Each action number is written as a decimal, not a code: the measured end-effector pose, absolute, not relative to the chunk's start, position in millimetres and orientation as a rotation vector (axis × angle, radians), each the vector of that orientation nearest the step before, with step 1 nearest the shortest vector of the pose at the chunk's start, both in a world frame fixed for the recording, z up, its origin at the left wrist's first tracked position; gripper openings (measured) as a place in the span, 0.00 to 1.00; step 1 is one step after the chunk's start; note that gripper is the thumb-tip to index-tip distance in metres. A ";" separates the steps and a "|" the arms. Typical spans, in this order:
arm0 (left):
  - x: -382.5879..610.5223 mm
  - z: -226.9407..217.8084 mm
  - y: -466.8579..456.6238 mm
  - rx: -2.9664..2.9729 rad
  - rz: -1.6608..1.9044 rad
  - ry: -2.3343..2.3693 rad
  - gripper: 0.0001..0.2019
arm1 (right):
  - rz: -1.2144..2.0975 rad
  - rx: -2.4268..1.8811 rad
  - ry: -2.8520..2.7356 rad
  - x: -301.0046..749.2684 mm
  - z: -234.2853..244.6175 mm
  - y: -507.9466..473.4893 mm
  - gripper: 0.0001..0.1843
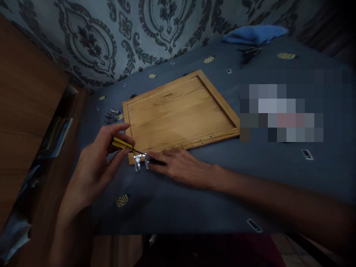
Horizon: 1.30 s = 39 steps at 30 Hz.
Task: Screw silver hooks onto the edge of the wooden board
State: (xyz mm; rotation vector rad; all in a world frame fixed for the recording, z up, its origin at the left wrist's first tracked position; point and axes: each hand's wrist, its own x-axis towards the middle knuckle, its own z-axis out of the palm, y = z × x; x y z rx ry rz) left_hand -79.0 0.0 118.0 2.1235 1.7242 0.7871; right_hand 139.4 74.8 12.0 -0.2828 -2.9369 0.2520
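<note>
A framed wooden panel (180, 111) lies flat on a dark blue cloth (194, 200). Two small silver metal hooks (141, 161) sit at the panel's near left corner. My left hand (96, 167) is closed round a yellow and black screwdriver (122, 144), whose tip points at the hooks. My right hand (178, 167) lies with its fingers stretched along the panel's near edge. Its fingertips press on the right-hand hook. A row of small holes (194, 142) runs along that edge.
A heap of small metal parts (112, 116) lies left of the panel. A blue cloth bundle (254, 34) and a dark tool (250, 53) rest at the far right. A brown wooden cabinet (25, 111) stands at the left. Patterned wallpaper (133, 33) is behind.
</note>
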 end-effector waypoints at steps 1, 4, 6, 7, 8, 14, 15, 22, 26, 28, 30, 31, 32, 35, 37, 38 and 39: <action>-79.0 118.0 0.2 2.126 0.789 1.724 0.19 | 0.251 -0.282 -2.928 139.5 11.9 74.9 0.22; -78.3 118.5 0.4 2.138 0.780 1.739 0.19 | 0.256 -0.285 -2.892 139.8 11.2 74.9 0.21; -77.4 118.6 0.5 2.152 0.774 1.745 0.18 | 0.263 -0.289 -2.879 140.1 11.0 74.7 0.21; -76.9 118.5 0.7 2.161 0.770 1.745 0.18 | 0.265 -0.294 -2.878 140.2 11.0 74.6 0.21; -76.4 118.3 0.9 2.171 0.769 1.743 0.18 | 0.265 -0.296 -2.881 140.2 11.1 74.5 0.21; -72.4 117.5 2.8 2.236 0.750 1.731 0.16 | 0.247 -0.284 -2.904 139.1 12.9 74.3 0.20; -71.5 117.9 3.0 2.248 0.741 1.726 0.16 | 0.246 -0.286 -2.909 139.0 13.4 74.4 0.20; -63.5 117.6 2.7 2.288 0.707 1.819 0.13 | 0.281 -0.295 -2.886 139.5 13.8 74.1 0.22; -61.7 115.5 2.2 2.303 0.709 1.817 0.12 | 0.291 -0.297 -2.890 139.0 12.9 73.9 0.23; -61.4 115.2 2.4 2.310 0.702 1.838 0.12 | 0.292 -0.297 -2.897 138.7 12.7 74.1 0.22; -60.8 115.5 2.6 2.312 0.691 1.874 0.12 | 0.293 -0.292 -2.903 138.5 12.4 74.4 0.21; -60.3 115.7 2.8 2.309 0.689 1.888 0.12 | 0.292 -0.290 -2.905 138.5 12.2 74.6 0.21; -59.7 115.9 2.9 2.302 0.690 1.900 0.12 | 0.288 -0.290 -2.908 138.5 12.0 74.7 0.21; -58.1 116.0 3.3 2.272 0.705 1.929 0.11 | 0.274 -0.295 -2.914 138.8 11.0 75.1 0.22; -57.8 115.9 3.6 2.260 0.719 1.949 0.11 | 0.271 -0.291 -2.914 138.9 10.2 75.2 0.22; -58.1 115.9 3.8 2.257 0.730 1.952 0.11 | 0.270 -0.289 -2.913 138.9 9.8 75.2 0.21; -58.5 115.9 4.0 2.253 0.738 1.952 0.11 | 0.268 -0.289 -2.912 138.9 9.3 75.2 0.21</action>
